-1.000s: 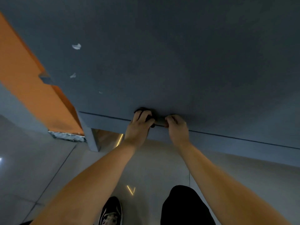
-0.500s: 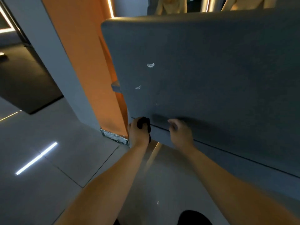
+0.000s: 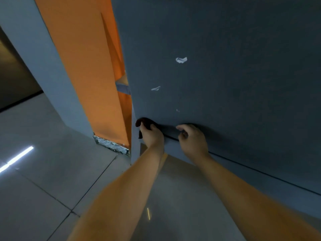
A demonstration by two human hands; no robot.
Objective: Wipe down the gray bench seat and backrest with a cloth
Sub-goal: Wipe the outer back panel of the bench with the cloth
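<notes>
The left hand grips a dark cloth at the bench's left front corner. The right hand rests on the bench edge nearby, fingers loosely curled, empty.

Orange wall panel, gray pillar, tiled floor.

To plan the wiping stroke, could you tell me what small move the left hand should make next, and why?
Probably push the left hand and its dark cloth across the gray seat toward the white scraps: the cloth sits bunched at the seat's front left corner, and the scraps lie further in.
</notes>
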